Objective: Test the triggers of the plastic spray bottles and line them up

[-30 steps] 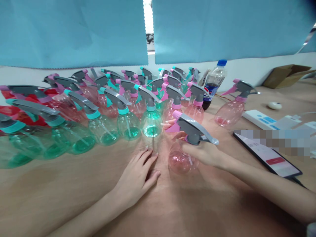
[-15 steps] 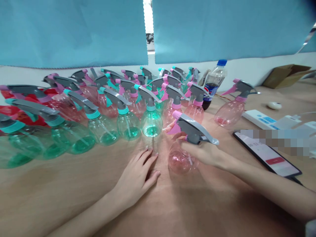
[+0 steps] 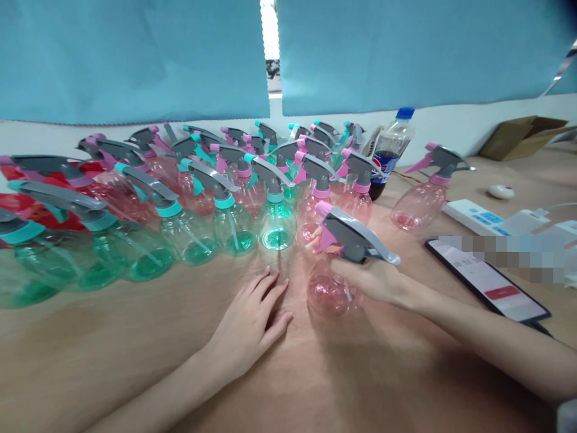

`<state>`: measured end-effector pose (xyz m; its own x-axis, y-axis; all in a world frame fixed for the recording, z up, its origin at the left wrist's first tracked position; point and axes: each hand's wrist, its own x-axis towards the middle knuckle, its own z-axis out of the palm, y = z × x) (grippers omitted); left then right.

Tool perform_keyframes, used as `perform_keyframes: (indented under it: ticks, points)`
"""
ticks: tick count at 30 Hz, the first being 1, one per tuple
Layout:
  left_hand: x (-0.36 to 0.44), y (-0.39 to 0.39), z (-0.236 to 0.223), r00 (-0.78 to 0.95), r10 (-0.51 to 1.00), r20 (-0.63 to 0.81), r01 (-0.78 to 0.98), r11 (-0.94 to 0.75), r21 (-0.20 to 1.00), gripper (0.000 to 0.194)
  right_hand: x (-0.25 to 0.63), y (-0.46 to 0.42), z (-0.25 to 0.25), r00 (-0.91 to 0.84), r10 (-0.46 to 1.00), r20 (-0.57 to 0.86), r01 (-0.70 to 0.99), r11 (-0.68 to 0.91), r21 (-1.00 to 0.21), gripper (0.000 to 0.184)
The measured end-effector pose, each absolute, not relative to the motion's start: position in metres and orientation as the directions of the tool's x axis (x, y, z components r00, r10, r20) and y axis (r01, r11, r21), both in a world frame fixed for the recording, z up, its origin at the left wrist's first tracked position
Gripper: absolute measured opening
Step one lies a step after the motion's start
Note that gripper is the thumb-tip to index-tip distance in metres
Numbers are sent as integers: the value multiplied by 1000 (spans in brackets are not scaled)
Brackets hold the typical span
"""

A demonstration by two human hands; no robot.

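My right hand [image 3: 374, 276] is wrapped around the neck of a pink spray bottle [image 3: 331, 291], with fingers at its pink trigger [image 3: 323, 239]. The bottle stands upright on the table, its grey head pointing up and to the left. Part of its neck is hidden by the hand. My left hand [image 3: 256, 313] lies flat on the tabletop to the left of that bottle, fingers stretched and holding nothing. Just beyond its fingertips stands a green spray bottle [image 3: 277, 225] with a turquoise collar.
Several green and pink spray bottles crowd the back and left, including another green one [image 3: 234, 231]. A cola bottle [image 3: 390, 153] stands behind. On the right are a lone pink spray bottle [image 3: 419, 201], a power strip [image 3: 478, 218], a phone [image 3: 491, 282] and a cardboard box [image 3: 514, 139].
The fingers of my right hand have drawn in toward the bottle's neck, and the pink trigger sits further back. My left hand and the other bottles have stayed put.
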<state>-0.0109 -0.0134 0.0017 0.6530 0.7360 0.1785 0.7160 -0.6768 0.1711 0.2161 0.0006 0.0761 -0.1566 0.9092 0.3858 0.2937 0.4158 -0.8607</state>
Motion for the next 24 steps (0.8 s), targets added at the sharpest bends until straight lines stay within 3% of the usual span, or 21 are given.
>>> perform_keyframes:
  ticks: [13,24]
  points:
    - [-12,-12,-1,658,723,210,706,-690,162,43,218,1,73,-210,893,399,262,444,-857,43]
    - [-11,-12,0,661,720,211,703,-693,161,43,219,1,67,-206,887,413,263,456,-850,17]
